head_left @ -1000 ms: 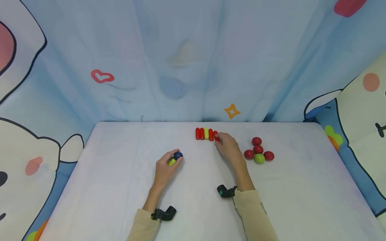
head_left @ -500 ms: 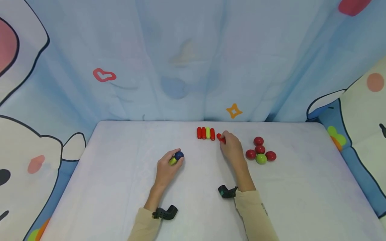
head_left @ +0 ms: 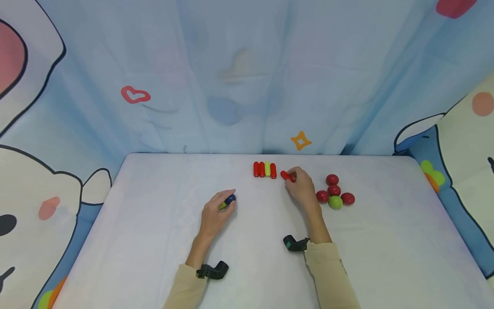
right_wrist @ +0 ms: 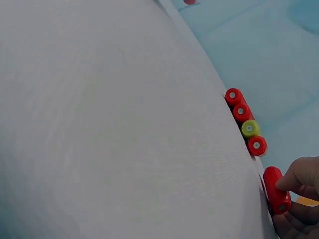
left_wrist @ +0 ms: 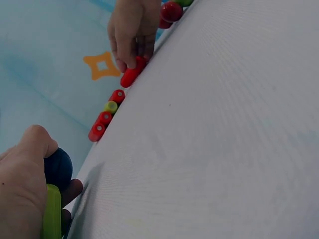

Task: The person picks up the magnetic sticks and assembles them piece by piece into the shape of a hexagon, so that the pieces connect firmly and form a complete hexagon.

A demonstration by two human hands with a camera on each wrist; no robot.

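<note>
My left hand (head_left: 214,216) holds a dark blue ball (left_wrist: 59,169) together with a yellow-green magnetic rod (left_wrist: 52,214), over the left-middle of the table. The rod runs back from the ball along the palm, partly hidden by the hand. Farther right, my right hand (head_left: 302,189) pinches a red magnetic rod (right_wrist: 275,190) between thumb and fingers. That rod lies slanted, a short gap to the right of a row of rods. The row has red rods (head_left: 256,169) and one yellow-green rod (head_left: 267,169), side by side, with pale metal discs in their ends.
Right of my right hand lies a cluster of balls, several red balls (head_left: 334,190) and one green ball (head_left: 335,202). A white cloth covers the table (head_left: 146,231). Its far edge meets a blue printed curtain (head_left: 185,86).
My right hand has drawn the red rod away from the row's right end, to the right, and it now lies more slanted. The left hand keeps its ball and rod nearly in place.
</note>
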